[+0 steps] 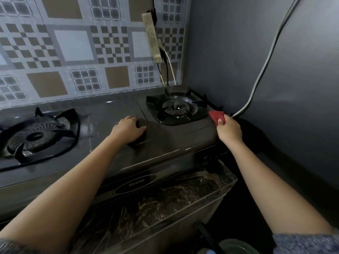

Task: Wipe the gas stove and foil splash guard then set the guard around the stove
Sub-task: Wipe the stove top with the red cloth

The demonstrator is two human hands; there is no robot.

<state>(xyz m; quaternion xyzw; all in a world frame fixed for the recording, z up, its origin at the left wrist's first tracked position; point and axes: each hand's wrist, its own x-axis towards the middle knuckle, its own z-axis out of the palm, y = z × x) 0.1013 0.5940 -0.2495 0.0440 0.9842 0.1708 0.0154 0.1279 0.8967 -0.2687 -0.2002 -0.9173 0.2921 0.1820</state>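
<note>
A dark grey two-burner gas stove point(170, 143) sits on the counter, with a right burner point(177, 109) and a left burner point(36, 136). My right hand point(229, 131) pinches a red cloth point(216, 116) at the stove's right edge, just beside the right burner's grate. My left hand point(128, 129) rests palm down on the stove top between the burners, fingers curled over a dark patch that I cannot identify. A shiny sheet with a tile pattern, the foil splash guard point(82, 57), stands upright behind the stove.
A grey wall point(275, 70) closes in tightly on the right, with a grey hose point(264, 70) running down it to the stove's back right corner. Thin wires and a grimy strip point(152, 37) hang at the guard's right end. A marbled counter edge point(165, 204) lies in front.
</note>
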